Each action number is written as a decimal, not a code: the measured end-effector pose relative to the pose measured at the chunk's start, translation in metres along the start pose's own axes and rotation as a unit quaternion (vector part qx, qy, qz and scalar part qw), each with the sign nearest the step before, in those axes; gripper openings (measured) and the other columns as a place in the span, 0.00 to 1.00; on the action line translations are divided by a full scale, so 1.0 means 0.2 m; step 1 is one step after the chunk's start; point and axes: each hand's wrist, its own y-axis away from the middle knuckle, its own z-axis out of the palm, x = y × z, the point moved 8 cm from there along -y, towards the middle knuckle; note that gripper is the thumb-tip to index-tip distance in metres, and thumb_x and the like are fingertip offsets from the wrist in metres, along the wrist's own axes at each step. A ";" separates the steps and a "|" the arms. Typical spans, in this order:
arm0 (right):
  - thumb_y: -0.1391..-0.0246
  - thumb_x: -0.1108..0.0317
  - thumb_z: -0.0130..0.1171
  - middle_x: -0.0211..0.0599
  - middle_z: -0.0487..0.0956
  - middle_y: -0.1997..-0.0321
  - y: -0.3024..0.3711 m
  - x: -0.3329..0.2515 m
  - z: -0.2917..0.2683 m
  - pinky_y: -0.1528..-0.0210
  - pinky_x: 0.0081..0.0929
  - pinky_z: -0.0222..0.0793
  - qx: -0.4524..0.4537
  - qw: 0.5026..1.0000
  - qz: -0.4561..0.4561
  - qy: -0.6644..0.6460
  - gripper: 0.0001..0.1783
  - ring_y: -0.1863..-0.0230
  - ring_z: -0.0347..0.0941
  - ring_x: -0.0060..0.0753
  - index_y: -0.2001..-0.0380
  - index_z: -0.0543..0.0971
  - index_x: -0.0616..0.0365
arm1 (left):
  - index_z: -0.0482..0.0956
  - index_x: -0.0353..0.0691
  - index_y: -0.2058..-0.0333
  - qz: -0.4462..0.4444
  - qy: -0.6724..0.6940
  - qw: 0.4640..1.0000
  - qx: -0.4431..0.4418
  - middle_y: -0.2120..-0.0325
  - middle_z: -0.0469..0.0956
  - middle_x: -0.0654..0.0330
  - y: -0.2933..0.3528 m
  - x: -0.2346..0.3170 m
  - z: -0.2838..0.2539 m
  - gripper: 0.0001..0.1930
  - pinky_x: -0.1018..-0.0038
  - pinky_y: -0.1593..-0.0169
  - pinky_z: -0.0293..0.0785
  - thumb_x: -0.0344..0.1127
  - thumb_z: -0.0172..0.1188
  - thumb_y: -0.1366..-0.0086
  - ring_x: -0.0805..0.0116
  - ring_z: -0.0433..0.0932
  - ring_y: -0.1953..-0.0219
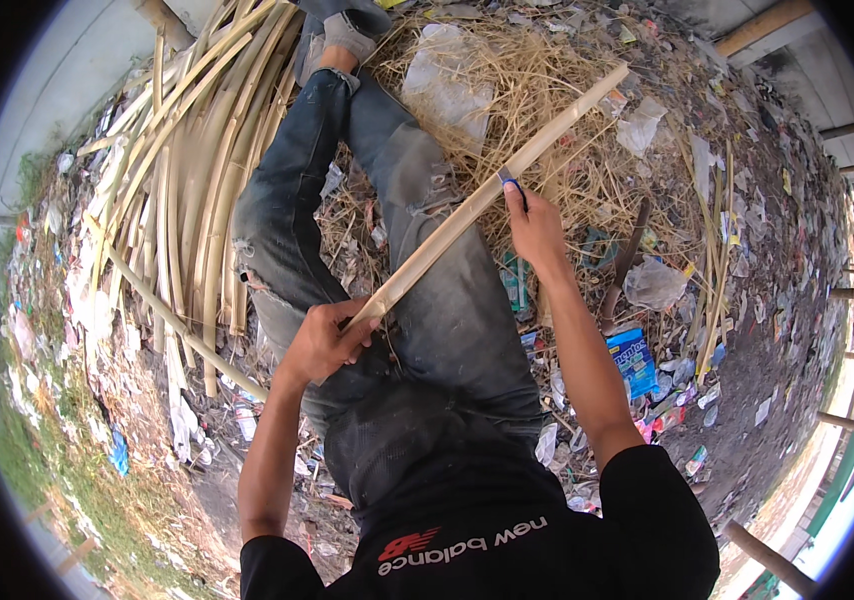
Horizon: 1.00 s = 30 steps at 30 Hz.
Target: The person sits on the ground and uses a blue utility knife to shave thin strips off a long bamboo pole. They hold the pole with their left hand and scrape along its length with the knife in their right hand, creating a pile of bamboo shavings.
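Left grip [332,336] —bamboo strip [447,229], blue packet [633,363], contents hidden

The dirt ground [772,425] is strewn with litter. At far left lies a pile of long pale strips [209,200]; at far middle, a tangle of straw-like shavings [537,115]. To the right are thin strips [712,270], a clear plastic bag [655,283] and, nearer, a blue packet [632,362].
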 end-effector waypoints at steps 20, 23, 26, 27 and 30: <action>0.26 0.44 0.49 0.54 0.76 0.81 0.09 -0.03 0.09 0.65 0.50 0.69 -0.128 0.992 -0.009 -0.013 0.35 0.74 0.74 0.59 0.75 0.78 0.67 | 0.82 0.31 0.46 0.134 -0.119 0.981 0.080 0.73 0.78 0.36 -0.03 0.12 0.02 0.16 0.60 0.64 0.77 0.30 0.64 0.30 0.40 0.83 0.71; 0.26 0.43 0.49 0.57 0.77 0.79 0.24 -0.18 0.19 0.64 0.52 0.71 -0.149 0.986 -0.066 0.019 0.35 0.72 0.76 0.63 0.75 0.80 0.66 | 0.82 0.29 0.44 0.131 -0.147 0.977 0.080 0.76 0.84 0.47 -0.04 0.09 0.03 0.17 0.67 0.64 0.80 0.30 0.62 0.28 0.63 0.86 0.72; 0.26 0.44 0.49 0.59 0.78 0.77 0.33 -0.31 0.20 0.63 0.55 0.72 -0.150 0.985 -0.090 0.010 0.34 0.69 0.77 0.66 0.74 0.81 0.65 | 0.83 0.30 0.45 0.152 -0.136 0.974 0.099 0.76 0.84 0.48 -0.06 0.11 0.05 0.17 0.66 0.63 0.80 0.31 0.63 0.29 0.63 0.85 0.74; 0.26 0.44 0.49 0.59 0.79 0.77 0.33 -0.31 0.19 0.63 0.56 0.72 -0.151 0.984 -0.087 0.021 0.33 0.69 0.78 0.67 0.73 0.82 0.65 | 0.83 0.30 0.45 0.145 -0.127 0.976 0.101 0.76 0.84 0.47 -0.06 0.11 0.06 0.17 0.66 0.63 0.80 0.31 0.63 0.29 0.62 0.85 0.74; 0.27 0.44 0.50 0.59 0.79 0.77 0.32 -0.28 0.18 0.62 0.56 0.72 -0.158 0.983 -0.077 0.042 0.33 0.68 0.78 0.67 0.72 0.82 0.64 | 0.83 0.31 0.45 0.135 -0.115 0.979 0.104 0.76 0.83 0.46 -0.07 0.12 0.09 0.17 0.65 0.64 0.79 0.31 0.64 0.29 0.61 0.84 0.74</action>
